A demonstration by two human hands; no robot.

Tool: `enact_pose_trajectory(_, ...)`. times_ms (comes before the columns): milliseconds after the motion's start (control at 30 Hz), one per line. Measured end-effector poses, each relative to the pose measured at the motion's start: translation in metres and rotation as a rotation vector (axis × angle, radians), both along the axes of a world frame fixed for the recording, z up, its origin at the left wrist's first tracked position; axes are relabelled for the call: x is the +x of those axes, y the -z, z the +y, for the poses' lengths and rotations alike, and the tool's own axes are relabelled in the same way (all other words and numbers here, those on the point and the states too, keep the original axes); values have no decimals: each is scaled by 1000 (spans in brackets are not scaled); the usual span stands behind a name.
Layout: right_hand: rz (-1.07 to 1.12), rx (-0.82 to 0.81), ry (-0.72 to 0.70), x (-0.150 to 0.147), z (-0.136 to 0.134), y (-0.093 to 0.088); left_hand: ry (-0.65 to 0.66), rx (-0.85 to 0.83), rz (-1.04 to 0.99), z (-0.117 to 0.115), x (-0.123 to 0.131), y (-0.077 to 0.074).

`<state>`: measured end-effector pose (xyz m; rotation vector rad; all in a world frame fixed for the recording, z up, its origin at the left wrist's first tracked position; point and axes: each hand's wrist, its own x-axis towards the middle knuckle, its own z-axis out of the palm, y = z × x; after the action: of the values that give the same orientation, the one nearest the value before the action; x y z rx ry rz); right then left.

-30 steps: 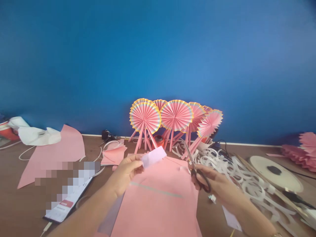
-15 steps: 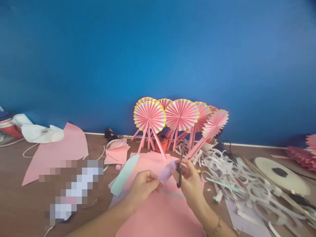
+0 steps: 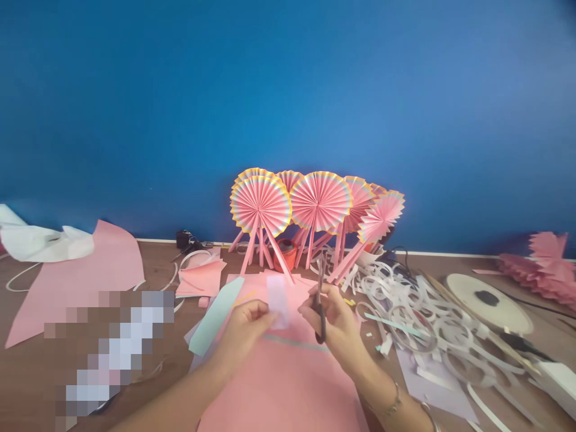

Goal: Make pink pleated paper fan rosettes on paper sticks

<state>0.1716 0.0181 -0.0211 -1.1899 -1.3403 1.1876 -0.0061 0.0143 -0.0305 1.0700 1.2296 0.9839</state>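
Between the fingertips of my left hand [image 3: 248, 327] is a small lavender paper piece [image 3: 278, 301], held upright above large pink sheets [image 3: 288, 384]. My right hand [image 3: 335, 321] grips dark-handled scissors [image 3: 320, 300], blades pointing up and away, apart from the lavender piece. A thin teal strip [image 3: 299, 344] lies across the pink sheets below my hands. To the left of my left hand is a pale teal paper piece [image 3: 216, 318].
Pink pleated fans on rolled paper sticks [image 3: 318, 203] stand against the blue wall. An orange-red cup [image 3: 285, 255] is behind them. Curled white strips [image 3: 405, 306] and a round cream lid [image 3: 488, 303] lie to the right. A large pink sheet [image 3: 85, 276] rests at left.
The lavender piece has turned more upright and moved left, away from the scissors. My right hand has let go of its edge and still holds the scissors. The view has shifted slightly right.
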Motion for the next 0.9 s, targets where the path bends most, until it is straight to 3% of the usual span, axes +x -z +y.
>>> enact_pose_trajectory(233,47,-267,-413,-12,-18,11,-176,-53,-323,8,-14,-4)
enact_pose_trajectory(433,-108,-278,-421,-18,-29,20,-152,-126,-435,3,-9,-12)
enact_pose_trajectory(900,-74,-232,-400,-21,-31,20,-118,-155,-503,-5,-5,-21)
